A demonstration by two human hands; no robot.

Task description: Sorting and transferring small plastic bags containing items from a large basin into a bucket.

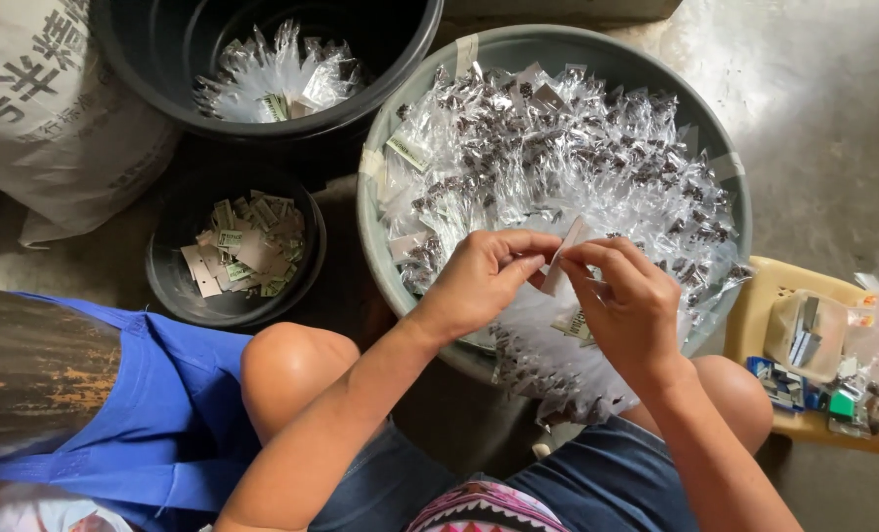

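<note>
2 hands (557, 281) on 1 clear packet (564, 258), 3 tubs (380, 212)

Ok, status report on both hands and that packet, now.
Left hand and right hand both pinching one small clear packet. Held over grey basin heaped with like packets. Nothing between hands and basin.
</note>
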